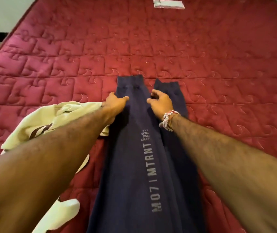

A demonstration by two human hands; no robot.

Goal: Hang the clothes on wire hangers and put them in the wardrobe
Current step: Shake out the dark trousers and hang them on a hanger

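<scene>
Head view | navy trousers (134, 182) lie lengthwise on red mattress (218, 64), cream shirt (42, 125) just beside | soft, limp, light, likely to slip on wire: take both legs together | left hand (115, 102) flat on one leg, right hand (161, 102) curled at the other, grip unclear, hands apart | cuffs (131, 79) farthest

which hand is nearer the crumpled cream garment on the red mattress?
Left. The left hand rests on the navy printed trousers right at the edge of the crumpled cream garment; the right hand sits farther off, on the trousers' other side.
</scene>
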